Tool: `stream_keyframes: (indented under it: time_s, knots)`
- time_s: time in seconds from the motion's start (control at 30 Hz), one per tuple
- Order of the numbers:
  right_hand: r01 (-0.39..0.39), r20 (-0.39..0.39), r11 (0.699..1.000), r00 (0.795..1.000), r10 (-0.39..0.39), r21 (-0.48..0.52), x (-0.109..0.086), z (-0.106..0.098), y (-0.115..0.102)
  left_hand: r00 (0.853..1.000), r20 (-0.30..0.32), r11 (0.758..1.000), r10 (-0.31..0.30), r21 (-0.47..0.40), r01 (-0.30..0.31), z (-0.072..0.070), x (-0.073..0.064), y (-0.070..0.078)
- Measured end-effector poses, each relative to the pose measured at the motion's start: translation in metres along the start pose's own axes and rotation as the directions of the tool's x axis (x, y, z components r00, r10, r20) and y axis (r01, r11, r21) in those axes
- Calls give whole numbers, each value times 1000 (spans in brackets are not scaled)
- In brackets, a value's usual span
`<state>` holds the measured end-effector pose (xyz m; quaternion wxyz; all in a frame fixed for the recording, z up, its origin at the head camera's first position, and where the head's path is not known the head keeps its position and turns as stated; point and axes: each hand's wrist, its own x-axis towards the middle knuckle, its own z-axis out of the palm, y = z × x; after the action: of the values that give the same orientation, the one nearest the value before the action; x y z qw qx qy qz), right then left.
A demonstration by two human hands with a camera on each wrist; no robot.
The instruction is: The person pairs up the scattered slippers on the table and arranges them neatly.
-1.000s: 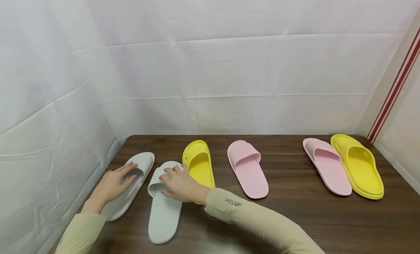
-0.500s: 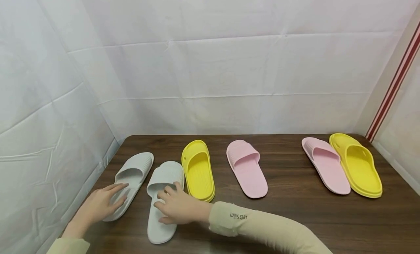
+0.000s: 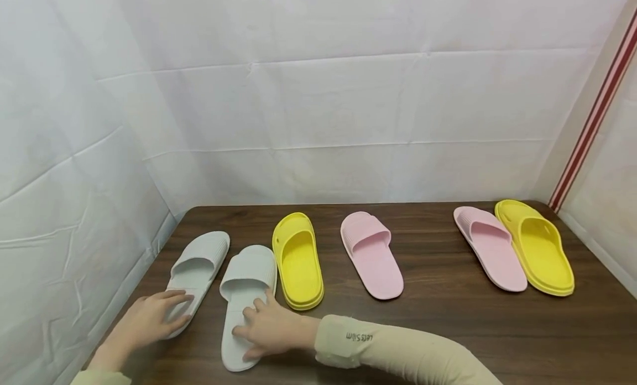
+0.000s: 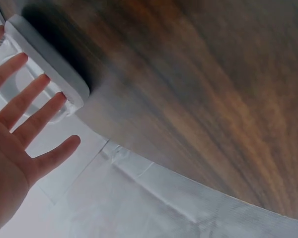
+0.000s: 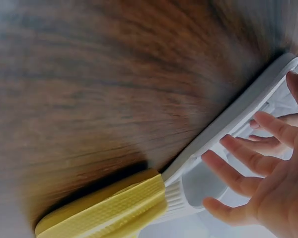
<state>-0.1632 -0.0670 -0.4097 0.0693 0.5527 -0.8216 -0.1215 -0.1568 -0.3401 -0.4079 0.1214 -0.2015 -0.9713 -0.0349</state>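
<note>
Left hand (image 3: 151, 318), with fingers being held straight and spread wide, nothing being gripped; it is being positioned over the heel end of the left white slipper (image 3: 194, 271), though whether contact is being made cannot be told. That slipper is being supported sole-down on a dark wood-grain table (image 3: 428, 263), at its left side, heel being angled towards the near left. Right white slipper (image 3: 239, 303), being set near the first, its ribbed strap being turned towards the back cloth (image 3: 338, 103). Right hand (image 3: 273, 327), with fingers being spread apart and slightly bent, nothing being pinched; it is being held over the heel half of the right white slipper, contact again being impossible to confirm. Left yellow slipper (image 3: 301, 263), being placed just beside the right white slipper, toe end being directed away from the person. Left pink slipper (image 3: 373, 255), being spaced a little apart from the yellow one, heel being slanted to the near right. Pale sleeve (image 3: 408, 346), small dark lettering being carried on its cuff, being extended over the near part of the table. Right pink slipper (image 3: 492, 249), being laid well apart from its match. Right yellow slipper (image 3: 537, 249), being lined up just beside that pink one, towards the table's right edge.
</note>
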Motion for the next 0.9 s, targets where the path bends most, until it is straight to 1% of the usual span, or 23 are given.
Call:
stream_keyframes:
  time_s: [0.17, 0.37, 0.6, 0.77, 0.9]
  knots:
    - [4, 6, 1000, 1000, -4, 26, 0, -1, -1, 1000, 8, 1000, 2, 15, -2, -2, -1, 0]
    - [3, -4, 1000, 1000, -3, 8, -1, -1, -3, 999, 31, 1000, -12, 18, 12, -6, -6, -1]
    - [8, -12, 1000, 1000, -8, -9, -3, -2, -5, 994, 98, 998, -53, -23, 56, -10, -14, -1]
    - [8, 11, 1000, 1000, -8, -14, -3, -4, -6, 994, 99, 998, -56, -32, 59, -10, -15, -2]
    - [-11, 52, 1000, 999, 11, 6, -1, -4, -5, 994, 96, 998, -55, -39, 59, -9, -14, -2]
